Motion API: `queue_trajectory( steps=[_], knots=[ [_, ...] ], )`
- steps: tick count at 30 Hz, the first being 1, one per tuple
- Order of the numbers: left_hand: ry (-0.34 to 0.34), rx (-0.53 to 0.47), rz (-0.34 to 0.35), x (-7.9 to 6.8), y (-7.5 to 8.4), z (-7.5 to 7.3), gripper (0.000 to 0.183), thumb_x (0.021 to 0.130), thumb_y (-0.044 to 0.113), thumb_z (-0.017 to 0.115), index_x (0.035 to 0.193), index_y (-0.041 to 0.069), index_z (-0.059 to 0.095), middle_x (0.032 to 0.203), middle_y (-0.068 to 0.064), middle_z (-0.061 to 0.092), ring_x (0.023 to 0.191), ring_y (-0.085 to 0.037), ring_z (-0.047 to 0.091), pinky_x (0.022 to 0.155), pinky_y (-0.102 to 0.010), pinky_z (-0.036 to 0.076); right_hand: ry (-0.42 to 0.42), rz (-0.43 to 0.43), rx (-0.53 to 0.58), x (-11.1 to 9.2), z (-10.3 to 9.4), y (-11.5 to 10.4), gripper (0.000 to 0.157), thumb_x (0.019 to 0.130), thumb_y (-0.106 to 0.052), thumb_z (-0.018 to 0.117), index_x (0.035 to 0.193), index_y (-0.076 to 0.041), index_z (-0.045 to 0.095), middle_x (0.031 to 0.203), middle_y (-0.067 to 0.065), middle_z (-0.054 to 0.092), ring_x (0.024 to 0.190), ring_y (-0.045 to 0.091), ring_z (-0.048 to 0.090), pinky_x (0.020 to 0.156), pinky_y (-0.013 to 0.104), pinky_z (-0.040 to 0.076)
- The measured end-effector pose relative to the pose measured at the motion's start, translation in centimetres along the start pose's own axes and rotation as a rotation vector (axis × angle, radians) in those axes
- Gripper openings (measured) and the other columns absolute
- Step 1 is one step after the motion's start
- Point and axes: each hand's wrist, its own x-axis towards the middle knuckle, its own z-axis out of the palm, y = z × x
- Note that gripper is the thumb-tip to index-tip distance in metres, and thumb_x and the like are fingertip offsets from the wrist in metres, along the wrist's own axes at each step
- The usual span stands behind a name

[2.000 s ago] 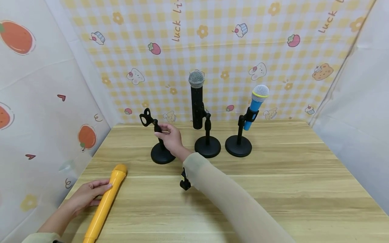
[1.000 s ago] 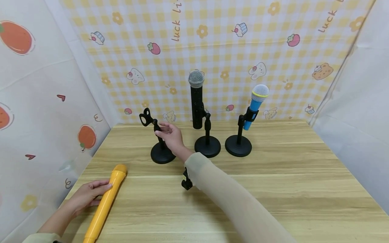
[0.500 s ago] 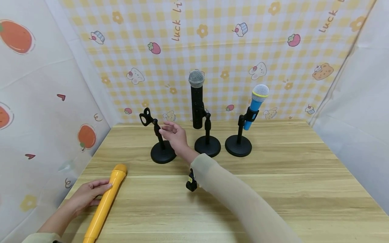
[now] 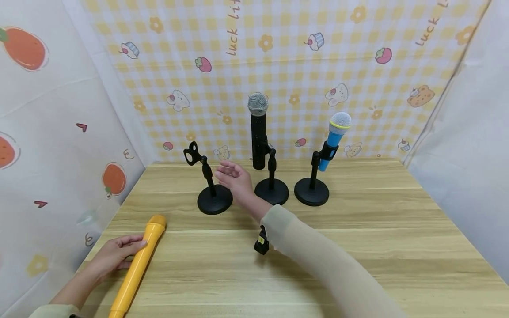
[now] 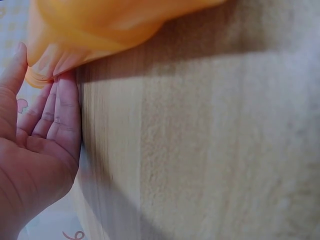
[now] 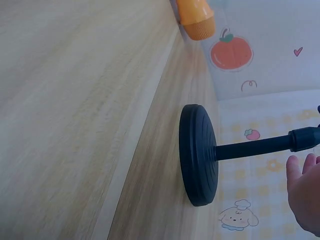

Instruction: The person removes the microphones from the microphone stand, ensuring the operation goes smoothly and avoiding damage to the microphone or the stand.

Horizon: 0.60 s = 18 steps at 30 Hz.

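Left hand [image 4: 111, 258] grips yellow mic [image 4: 138, 265], counter [image 4: 397, 247] left; right hand [image 4: 240, 182] loose, fingers apart, just beside empty stand [image 4: 208, 173]. Sideways right-hand swing could clip middle stand [image 4: 272, 168], toppling black mic [image 4: 258, 134].

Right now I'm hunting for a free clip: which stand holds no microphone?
The leftmost stand: its clip is bare; the middle stand holds a black microphone, the right stand a blue microphone.

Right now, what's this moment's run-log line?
left hand: holds yellow microphone | right hand: beside empty stand, apart | black microphone: in middle stand | blue microphone: in right stand
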Motion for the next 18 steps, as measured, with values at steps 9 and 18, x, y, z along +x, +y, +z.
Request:
queue_trajectory(
  steps=[9, 18],
  knots=[
    [0.000, 0.006, 0.006, 0.0, 0.2, 0.1, 0.066, 0.096, 0.028, 0.063, 0.140, -0.013, 0.038, 0.112, -0.002, 0.065, 0.088, -0.014, 0.066, 0.073, -0.038, 0.057, -0.073, 0.031, -0.015, -1.6, -1.9, -1.7, 0.037, 0.089, -0.004, 0.070, 0.126, -0.009, 0.061, 0.122, 0.017, 0.061, 0.108, 0.024, 0.063, 0.096, 0.044, 0.047],
    [0.004, 0.016, 0.012, 0.1, 0.0, 0.0, 0.065, 0.096, 0.028, 0.063, 0.140, -0.013, 0.038, 0.110, -0.003, 0.066, 0.086, -0.014, 0.066, 0.072, -0.038, 0.057, -0.101, 0.016, -0.026, -2.6, -3.5, -2.5, 0.036, 0.090, -0.002, 0.069, 0.125, -0.005, 0.060, 0.116, 0.013, 0.065, 0.108, 0.024, 0.063, 0.094, 0.044, 0.048]
  ],
)
